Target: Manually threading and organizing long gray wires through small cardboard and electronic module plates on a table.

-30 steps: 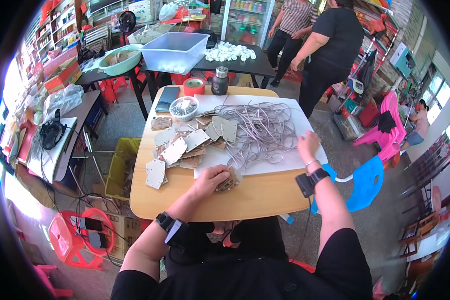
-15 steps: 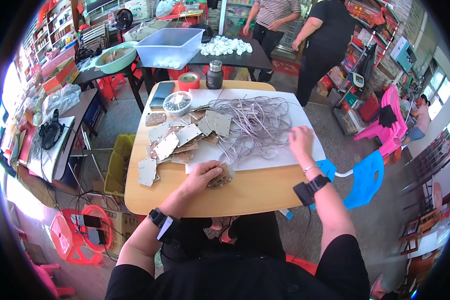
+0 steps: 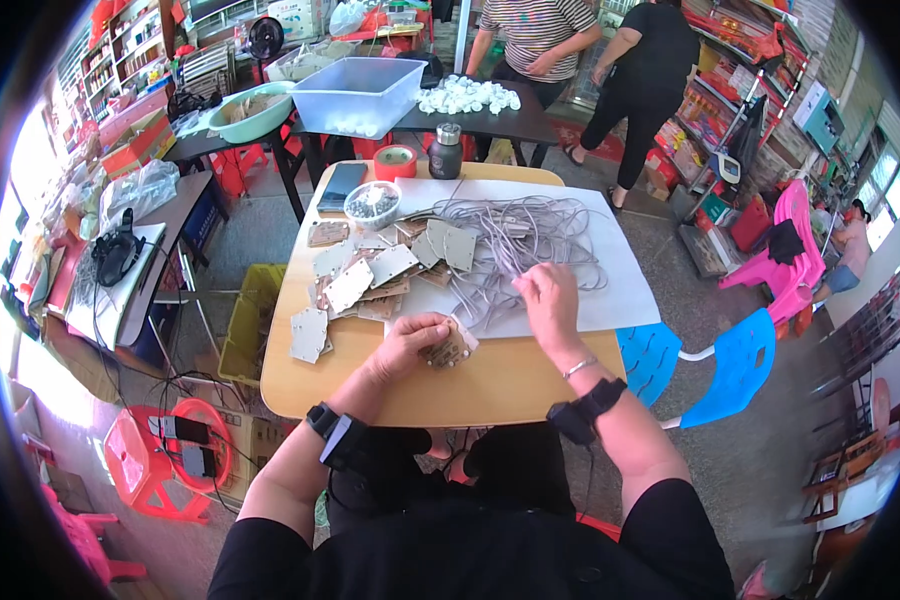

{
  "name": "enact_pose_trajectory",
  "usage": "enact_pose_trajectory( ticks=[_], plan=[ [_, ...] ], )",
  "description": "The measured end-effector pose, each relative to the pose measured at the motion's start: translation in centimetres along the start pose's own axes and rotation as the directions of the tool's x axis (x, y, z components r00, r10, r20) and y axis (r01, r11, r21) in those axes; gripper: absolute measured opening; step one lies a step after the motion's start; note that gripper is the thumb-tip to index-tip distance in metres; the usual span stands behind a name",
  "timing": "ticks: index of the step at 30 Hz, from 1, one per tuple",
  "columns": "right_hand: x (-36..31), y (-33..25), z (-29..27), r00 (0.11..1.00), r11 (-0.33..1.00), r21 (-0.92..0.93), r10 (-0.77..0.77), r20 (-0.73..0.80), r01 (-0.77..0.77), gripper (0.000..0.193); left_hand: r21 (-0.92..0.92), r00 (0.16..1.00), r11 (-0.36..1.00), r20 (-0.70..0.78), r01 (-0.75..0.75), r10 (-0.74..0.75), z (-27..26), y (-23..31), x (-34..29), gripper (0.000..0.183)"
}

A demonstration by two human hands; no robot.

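My left hand (image 3: 417,338) is closed on a small thin wooden plate (image 3: 450,346), thumb on top, above the table's near part. The plate's face looks patterned, with tiny light bits at its edge. My right hand (image 3: 552,303) hovers over the near side of a tangled heap of thin grey-purple cords (image 3: 545,232). Its thumb and fingers are pinched together; what lies between them is too small to make out. Left of the cords is a loose pile of similar plates (image 3: 370,272), some pale side up. Behind that pile stands a round tub of small metallic pieces (image 3: 372,204).
The wooden table (image 3: 370,390) has a white sheet (image 3: 620,290) under the cords. At its far edge are a red tape roll (image 3: 395,161), a dark bottle (image 3: 446,153) and a dark flat case (image 3: 342,187). A blue chair (image 3: 735,365) stands right; two people stand beyond.
My right hand has come left from the cords' right side to their near middle. The left hand still grips the plate, now turned more face-up. The whole view has shifted slightly.
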State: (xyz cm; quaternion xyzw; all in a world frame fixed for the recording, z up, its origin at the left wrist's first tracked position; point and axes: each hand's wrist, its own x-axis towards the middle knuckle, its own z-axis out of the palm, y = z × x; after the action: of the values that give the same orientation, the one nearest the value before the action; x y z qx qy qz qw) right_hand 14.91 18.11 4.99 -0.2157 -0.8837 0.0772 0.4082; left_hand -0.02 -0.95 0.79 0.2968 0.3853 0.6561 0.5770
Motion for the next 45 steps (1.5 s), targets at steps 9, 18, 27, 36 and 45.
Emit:
enact_pose_trajectory(
  ticks=[9,18,27,36,45],
  plan=[
    [-5.9,-6.4,0.0,0.95,0.926,0.373,-0.169,0.262,0.062,0.006,-0.159,0.984,0.973,0.039,-0.168,0.176,-1.6,0.1,0.0,0.023],
    [-3.4,10.2,-3.6,0.994,0.964,-0.247,0.086,-0.07,-0.101,0.004,-0.568,0.871,0.693,-0.094,-0.445,0.482,-4.3,1.4,0.2,0.021],
    [7.0,0.1,-9.3,0.858,0.663,0.737,0.293,-0.421,0.135,0.012,-0.514,0.889,0.734,-0.152,-0.444,0.431,-4.3,1.5,-0.3,0.018],
    [-1.9,0.2,-6.8,0.97,0.97,-0.166,-0.143,0.195,0.177,0.028,0.081,0.964,0.976,0.193,-0.201,0.182,-0.4,1.9,-0.1,0.028],
    [-1.3,-5.6,4.1,0.552,0.058,0.551,0.022,0.833,-0.833,0.024,0.168,0.992,0.983,0.107,-0.08,0.063,-0.4,0.0,-0.4,0.022]
  ],
)
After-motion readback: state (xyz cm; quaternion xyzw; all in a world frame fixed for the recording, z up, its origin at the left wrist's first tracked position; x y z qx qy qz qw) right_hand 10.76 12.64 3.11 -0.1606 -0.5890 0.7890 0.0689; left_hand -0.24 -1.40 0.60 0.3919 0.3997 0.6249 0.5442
